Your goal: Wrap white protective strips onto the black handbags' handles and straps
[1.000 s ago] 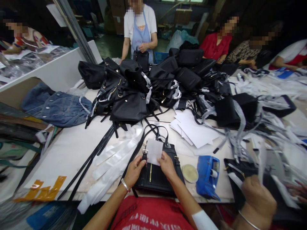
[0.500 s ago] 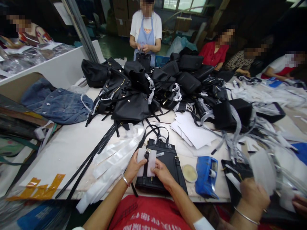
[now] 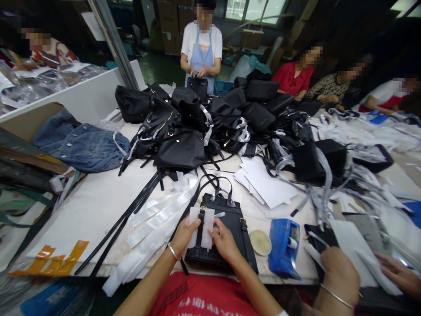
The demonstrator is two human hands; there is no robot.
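Note:
A black handbag (image 3: 226,237) lies in front of me at the table's near edge, its handles pointing away. A whitish translucent sheet (image 3: 207,230) sits behind the bag's left buckled strap (image 3: 199,232), showing on both sides of it. My left hand (image 3: 184,232) pinches the sheet's left part, thumb close to the strap. At the sheet's right edge, my right hand (image 3: 224,239) holds it between thumb and fingers. A small clear strip (image 3: 219,215) lies on the bag just above my right hand.
Black bags (image 3: 180,149) are heaped across the table. White strips (image 3: 154,224) lie left, paper sheets (image 3: 263,184) behind right. A blue tape dispenser (image 3: 279,250) and round yellowish disc (image 3: 261,242) stand right. A co-worker's hand (image 3: 340,267) works at far right.
My hands stay on the sheet at the strap with barely any shift. At right, the co-worker's white sheet has come down flat onto a black bag. The view has tilted slightly.

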